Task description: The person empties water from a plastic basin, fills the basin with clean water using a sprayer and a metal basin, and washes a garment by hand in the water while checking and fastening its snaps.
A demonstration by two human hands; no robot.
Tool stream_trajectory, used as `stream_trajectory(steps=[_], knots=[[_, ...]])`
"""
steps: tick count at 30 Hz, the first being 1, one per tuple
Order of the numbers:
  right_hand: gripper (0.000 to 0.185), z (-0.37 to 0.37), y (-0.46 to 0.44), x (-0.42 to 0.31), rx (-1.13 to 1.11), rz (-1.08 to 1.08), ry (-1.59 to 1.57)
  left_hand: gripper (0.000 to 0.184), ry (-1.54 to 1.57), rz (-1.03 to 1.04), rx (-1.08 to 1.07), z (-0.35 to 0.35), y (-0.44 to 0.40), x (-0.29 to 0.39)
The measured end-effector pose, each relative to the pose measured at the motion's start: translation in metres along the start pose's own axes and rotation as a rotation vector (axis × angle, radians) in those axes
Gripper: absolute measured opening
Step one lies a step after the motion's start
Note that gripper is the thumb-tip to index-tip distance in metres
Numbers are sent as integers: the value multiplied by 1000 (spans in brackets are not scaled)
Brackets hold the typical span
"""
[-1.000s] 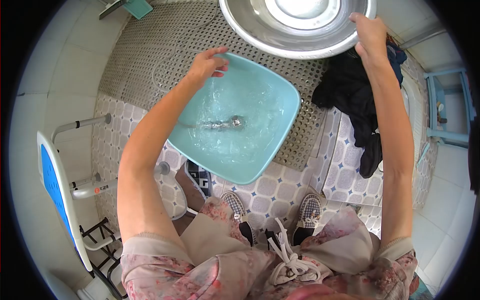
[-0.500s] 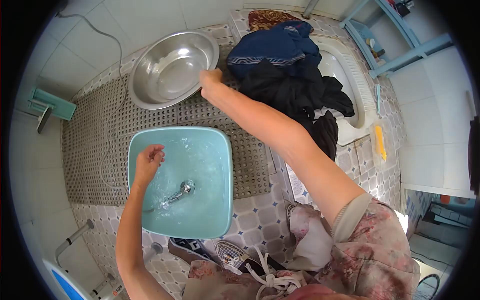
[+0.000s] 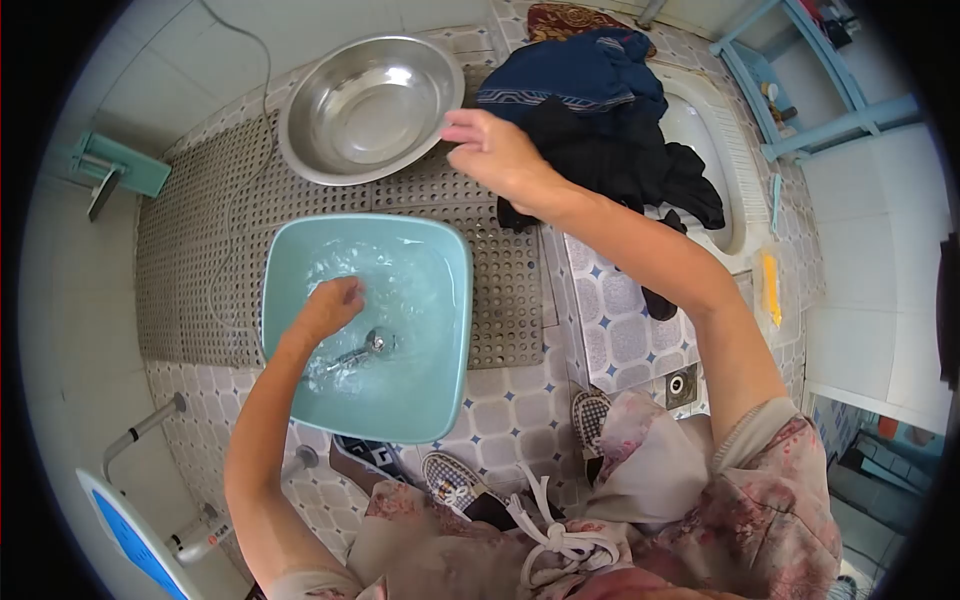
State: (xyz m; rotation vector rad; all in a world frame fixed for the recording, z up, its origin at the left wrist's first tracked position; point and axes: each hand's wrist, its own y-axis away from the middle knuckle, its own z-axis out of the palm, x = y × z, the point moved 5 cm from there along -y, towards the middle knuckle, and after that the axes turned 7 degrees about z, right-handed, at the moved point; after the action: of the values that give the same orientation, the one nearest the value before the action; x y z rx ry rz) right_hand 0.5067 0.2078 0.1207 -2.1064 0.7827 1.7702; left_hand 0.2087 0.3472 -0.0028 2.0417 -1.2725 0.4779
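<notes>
Over the water in the light green plastic basin (image 3: 459, 330) is my left hand (image 3: 335, 307), its fingers loosely bent with nothing seen in them. Below that hand, a chrome shower head (image 3: 376, 341) lies in the rippling water. My right hand (image 3: 497, 158) is in the air beside the rim of the steel basin (image 3: 370, 115), fingers stretched out and apart, holding nothing. The steel basin looks to have nothing in it. Right of my right hand lie black clothes (image 3: 590, 150) and a dark blue garment (image 3: 560, 75), heaped over the edge of a squat toilet (image 3: 740, 190).
A grey perforated mat (image 3: 205, 240) lies under both basins, with a hose (image 3: 268, 90) running along the wall. At right are a yellow object (image 3: 771, 288) and a pale blue shelf (image 3: 850, 125). A blue-and-white board (image 3: 135, 540) stands at lower left. A floor drain (image 3: 679, 385) shows near my foot.
My right hand has let go of the steel basin's rim, moved right and opened. My left hand has moved rightward, further over the water. The view has shifted slightly.
</notes>
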Motion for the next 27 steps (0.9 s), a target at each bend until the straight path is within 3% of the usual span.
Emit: stream_trajectory(steps=[3, 9, 12, 15, 16, 19, 27], knots=[[47, -38, 43, -47, 149, -639, 772, 33, -123, 6, -75, 3, 7, 9], [54, -98, 67, -12, 316, -492, 1311, 57, -82, -79, -264, 5, 29, 5], [54, -104, 72, 2, 216, -355, 1336, 70, -190, 19, -373, 11, 55, 16], [50, -99, 78, 6, 187, -371, 1327, 74, -393, -113, -456, 28, 68, 24], [48, -98, 77, 7, 181, -375, 1310, 63, -442, -93, -343, 36, 69, 17], [44, -91, 78, 10, 163, -375, 1273, 61, -425, -180, -343, 46, 73, -2], [40, -81, 78, 17, 119, -344, 1314, 34, -171, -58, -316, 35, 92, 3]])
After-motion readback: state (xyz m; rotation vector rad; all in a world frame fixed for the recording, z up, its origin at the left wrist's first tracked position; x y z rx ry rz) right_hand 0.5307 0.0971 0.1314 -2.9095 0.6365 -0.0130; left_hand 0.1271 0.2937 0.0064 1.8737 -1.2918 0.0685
